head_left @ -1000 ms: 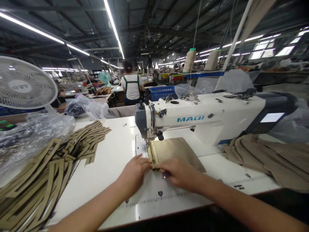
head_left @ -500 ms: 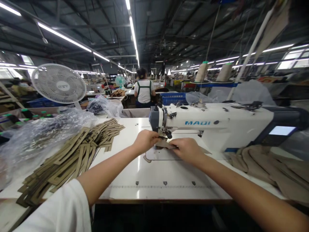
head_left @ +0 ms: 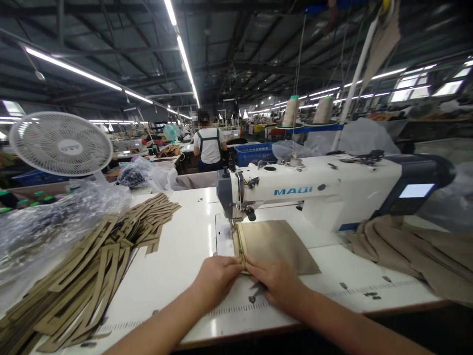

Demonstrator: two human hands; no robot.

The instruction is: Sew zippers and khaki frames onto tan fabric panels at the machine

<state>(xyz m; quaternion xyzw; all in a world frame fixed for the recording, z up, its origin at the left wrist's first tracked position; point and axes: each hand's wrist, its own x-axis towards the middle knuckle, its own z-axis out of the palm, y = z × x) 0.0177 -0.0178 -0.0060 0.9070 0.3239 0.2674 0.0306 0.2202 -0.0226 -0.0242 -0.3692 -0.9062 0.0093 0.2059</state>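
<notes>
A flat tan fabric panel [head_left: 281, 246] lies on the sewing machine bed, right of the needle. Along its left edge runs a narrow folded strip [head_left: 240, 244] with a thin line down it, perhaps a zipper. The strip's far end is under the presser foot [head_left: 234, 223] of the white sewing machine [head_left: 318, 190]. My left hand [head_left: 218, 278] is closed, pinching the strip's near end. My right hand [head_left: 275, 281] presses and grips the same end from the right, fingers bent. Below the right hand a dark pointed tool [head_left: 258, 286] shows in part; its kind is unclear.
On the left lie many olive fabric frames [head_left: 111, 256] beside clear plastic wrap [head_left: 66, 222]. A white fan [head_left: 62, 143] stands behind. Tan fabric pieces [head_left: 399, 251] are piled right. Thread cones [head_left: 291, 112] stand behind the machine; a person [head_left: 210, 143] sits farther off.
Both hands have moved from beside the needle toward the near table edge. The fabric panel, mostly hidden earlier, now lies spread flat. My view has shifted to the right.
</notes>
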